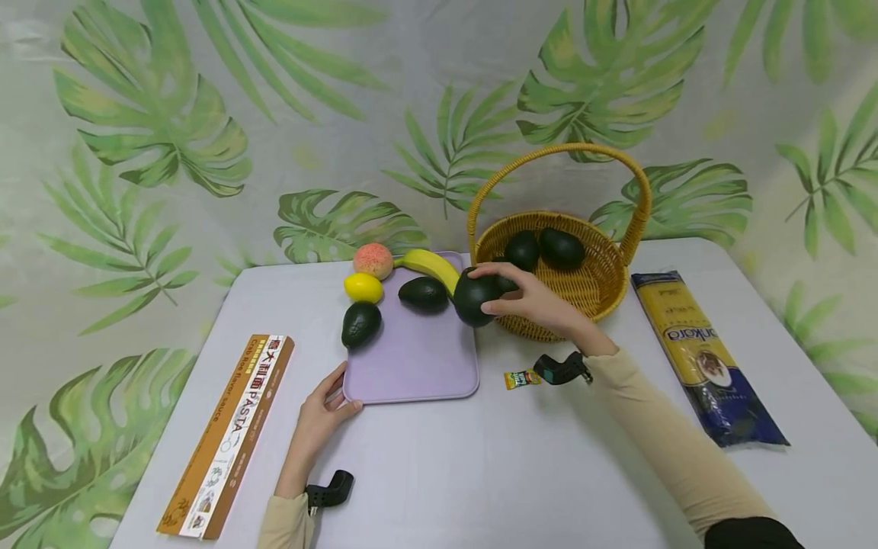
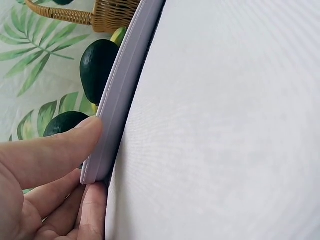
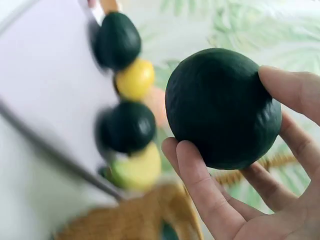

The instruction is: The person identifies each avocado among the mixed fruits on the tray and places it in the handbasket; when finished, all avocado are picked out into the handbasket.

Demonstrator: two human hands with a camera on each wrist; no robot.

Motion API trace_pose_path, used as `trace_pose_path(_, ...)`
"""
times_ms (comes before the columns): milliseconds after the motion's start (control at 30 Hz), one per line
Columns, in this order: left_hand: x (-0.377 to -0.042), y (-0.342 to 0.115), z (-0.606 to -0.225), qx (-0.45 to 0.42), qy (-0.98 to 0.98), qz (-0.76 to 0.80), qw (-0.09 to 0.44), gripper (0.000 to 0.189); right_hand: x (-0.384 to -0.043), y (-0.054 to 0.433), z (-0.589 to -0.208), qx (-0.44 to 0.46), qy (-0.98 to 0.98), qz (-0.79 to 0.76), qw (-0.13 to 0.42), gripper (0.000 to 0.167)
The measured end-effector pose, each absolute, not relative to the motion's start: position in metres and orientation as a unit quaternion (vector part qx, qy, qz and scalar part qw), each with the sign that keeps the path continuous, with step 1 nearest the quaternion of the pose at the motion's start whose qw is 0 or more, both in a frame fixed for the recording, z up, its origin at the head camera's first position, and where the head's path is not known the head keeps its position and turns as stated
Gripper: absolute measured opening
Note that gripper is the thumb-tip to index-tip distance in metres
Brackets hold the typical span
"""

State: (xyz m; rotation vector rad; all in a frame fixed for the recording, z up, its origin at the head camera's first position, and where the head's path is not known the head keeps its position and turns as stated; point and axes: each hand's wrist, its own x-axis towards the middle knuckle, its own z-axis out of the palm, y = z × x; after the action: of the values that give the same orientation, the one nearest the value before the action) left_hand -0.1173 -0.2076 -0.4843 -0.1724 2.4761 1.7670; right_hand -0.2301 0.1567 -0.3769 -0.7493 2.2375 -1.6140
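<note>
My right hand (image 1: 531, 301) grips a dark green avocado (image 1: 472, 299) with spread fingertips, above the right edge of a lilac tray (image 1: 425, 370) and beside the wicker basket's left side. In the right wrist view its rounded end (image 3: 220, 110) faces the camera. At the tray's near left corner my left hand (image 1: 322, 415) pinches the rim, thumb on top and fingers at the outer side. Along the tray's left and far parts lie two avocados (image 1: 423, 295), a lemon (image 1: 363, 288), a peach (image 1: 373, 260) and a banana (image 1: 434, 267).
The wicker basket (image 1: 586, 293) with its tall handle stands right of the tray, avocados (image 1: 562, 248) inside. A small snack packet (image 1: 519, 379) lies below my right wrist. A long pasta box (image 1: 226, 435) lies at left, a pasta bag (image 1: 706, 354) at right. A leaf-patterned cloth hangs behind.
</note>
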Motion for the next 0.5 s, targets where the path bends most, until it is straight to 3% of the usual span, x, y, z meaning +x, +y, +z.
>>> trace_pose_path(500,-0.117,-0.207,-0.483,-0.054,0.81,0.582,0.053,0.073,-0.254,0.256,-0.383,-0.105,0.812,-0.563,0.111,0.058)
